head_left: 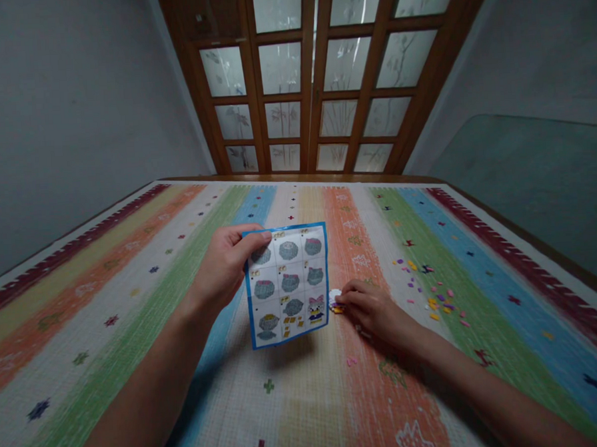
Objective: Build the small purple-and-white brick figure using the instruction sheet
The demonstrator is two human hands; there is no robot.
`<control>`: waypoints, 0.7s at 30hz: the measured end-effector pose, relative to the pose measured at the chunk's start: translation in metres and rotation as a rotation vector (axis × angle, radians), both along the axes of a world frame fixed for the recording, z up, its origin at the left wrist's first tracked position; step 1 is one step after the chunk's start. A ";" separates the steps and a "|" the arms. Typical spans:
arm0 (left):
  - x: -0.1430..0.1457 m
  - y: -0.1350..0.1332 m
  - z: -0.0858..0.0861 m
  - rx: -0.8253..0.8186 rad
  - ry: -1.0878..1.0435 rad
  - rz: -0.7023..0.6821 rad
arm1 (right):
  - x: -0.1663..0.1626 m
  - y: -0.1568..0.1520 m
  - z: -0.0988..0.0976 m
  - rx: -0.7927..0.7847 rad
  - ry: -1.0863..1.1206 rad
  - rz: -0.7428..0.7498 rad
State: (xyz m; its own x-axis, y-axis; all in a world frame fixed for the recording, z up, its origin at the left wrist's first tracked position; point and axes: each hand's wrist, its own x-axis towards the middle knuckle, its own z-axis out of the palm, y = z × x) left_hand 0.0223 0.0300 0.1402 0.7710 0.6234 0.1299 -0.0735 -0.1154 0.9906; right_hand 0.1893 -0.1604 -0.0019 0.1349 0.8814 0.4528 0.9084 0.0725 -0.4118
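My left hand point(227, 266) holds up a blue-bordered instruction sheet point(288, 284) by its top left corner, thumb on the front; the sheet shows a grid of small block figures. My right hand point(371, 306) rests on the striped cloth just right of the sheet, fingers curled and pinched around a small white block figure point(335, 299) at its fingertips. Loose small coloured pieces point(435, 293) lie scattered on the cloth to the right of that hand.
A striped multicoloured cloth point(133, 312) covers the whole table. A wooden door with frosted glass panes point(315, 76) stands beyond the far edge. A glass sheet point(530, 171) leans against the wall at right.
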 end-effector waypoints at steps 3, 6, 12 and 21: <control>0.001 0.000 -0.001 -0.001 0.012 0.001 | 0.001 0.000 -0.004 0.017 -0.007 0.011; 0.002 0.001 -0.002 -0.010 0.008 -0.006 | 0.001 -0.001 -0.004 -0.008 -0.022 0.026; 0.001 0.002 -0.003 0.007 0.001 -0.021 | -0.002 -0.003 0.006 -0.099 -0.046 0.034; 0.001 0.001 -0.003 0.002 -0.005 -0.017 | 0.000 -0.001 0.009 -0.094 -0.055 0.070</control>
State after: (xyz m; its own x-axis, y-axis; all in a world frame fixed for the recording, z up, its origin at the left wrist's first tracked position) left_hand 0.0235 0.0306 0.1369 0.7806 0.6104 0.1344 -0.0800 -0.1157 0.9901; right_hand 0.1891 -0.1613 0.0067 0.0488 0.9266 0.3728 0.9237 0.1002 -0.3699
